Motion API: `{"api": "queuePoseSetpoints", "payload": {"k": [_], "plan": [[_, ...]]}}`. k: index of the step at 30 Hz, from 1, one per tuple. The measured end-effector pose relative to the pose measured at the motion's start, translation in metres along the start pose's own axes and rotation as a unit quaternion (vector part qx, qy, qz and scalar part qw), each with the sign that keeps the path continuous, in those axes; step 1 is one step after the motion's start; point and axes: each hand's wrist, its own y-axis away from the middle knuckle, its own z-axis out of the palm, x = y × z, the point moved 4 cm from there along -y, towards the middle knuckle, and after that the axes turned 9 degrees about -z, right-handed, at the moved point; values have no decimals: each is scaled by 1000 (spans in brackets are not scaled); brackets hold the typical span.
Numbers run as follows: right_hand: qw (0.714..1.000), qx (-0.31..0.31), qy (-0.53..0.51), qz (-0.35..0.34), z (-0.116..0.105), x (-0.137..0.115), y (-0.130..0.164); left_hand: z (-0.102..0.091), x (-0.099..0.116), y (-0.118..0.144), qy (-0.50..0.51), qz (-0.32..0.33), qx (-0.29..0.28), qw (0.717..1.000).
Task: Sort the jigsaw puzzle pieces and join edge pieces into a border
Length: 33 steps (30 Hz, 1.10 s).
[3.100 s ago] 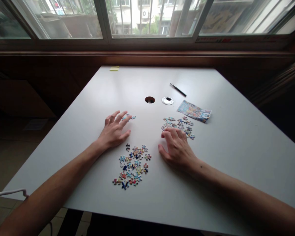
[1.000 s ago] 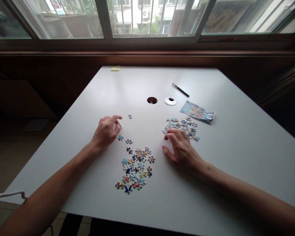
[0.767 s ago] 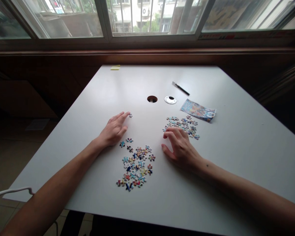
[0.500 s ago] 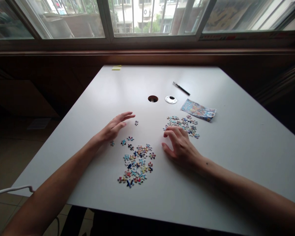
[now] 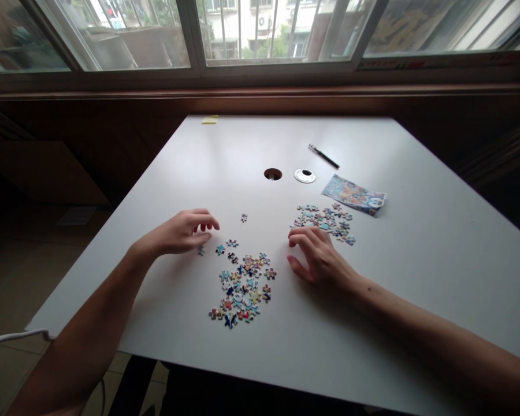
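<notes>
My left hand [image 5: 186,231] hovers at the left of the table, its fingers loosely bent and apart with nothing in them. Just below its fingertips lies a small puzzle piece [image 5: 200,250], and a lone puzzle piece [image 5: 244,218] lies to its right. A loose heap of puzzle pieces [image 5: 242,289] spreads across the near middle. My right hand [image 5: 316,254] rests by the table, fingers curled but apart, holding nothing that I can see. Beyond it, partly behind its fingers, sits a second cluster of puzzle pieces [image 5: 325,218].
A creased picture sheet [image 5: 354,195] lies beyond the second cluster. Further back are a black pen [image 5: 324,156], a round metal cover [image 5: 304,175] and a cable hole [image 5: 273,174] in the white table [image 5: 164,318]. A yellow sticky note [image 5: 210,120] is at the far edge.
My left hand has drawn back to the left and slightly toward me, away from the lone puzzle piece, its fingers bending more. My right hand has stayed nearly still. The view has shifted slightly.
</notes>
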Motion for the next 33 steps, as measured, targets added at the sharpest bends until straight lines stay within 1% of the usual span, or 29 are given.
{"api": "queuePoseSetpoints", "payload": {"k": [2,4,6,8,12,17,19,21,24,26,29,31,33], "plan": [[999,-4,-17,-34,-1,-3,0,-8,-12,7,23,-33,-48,998],[997,-13,-30,-69,-2,-7,-1,-13,-20,12,38,-43,-89,994],[996,-18,-36,-85,-4,-9,-2,-14,-25,13,43,-42,-109,992],[995,-21,-38,-86,-4,-9,-2,-13,-26,13,44,-35,-112,992],[995,-29,-36,-84,-4,-8,-3,-8,-18,10,43,-10,-113,993],[995,-32,-34,-90,-4,-10,-5,4,3,8,26,34,-127,991],[995,-33,-36,-89,-5,-10,-5,8,10,6,38,50,-118,991],[995,-31,-37,-87,-5,-10,-4,12,14,3,51,60,-80,994],[995,-28,-39,-84,-4,-9,-3,20,15,-3,46,71,-21,996],[995,-33,-39,-81,-4,-9,-3,24,13,-6,37,84,-12,996],[996,-42,-33,-76,-4,-9,-3,23,6,-6,31,90,-15,995],[996,-45,-29,-74,-4,-11,-4,19,1,-5,24,78,-8,997],[996,-48,-27,-73,-4,-12,-5,15,-3,-6,19,67,30,997]]}}
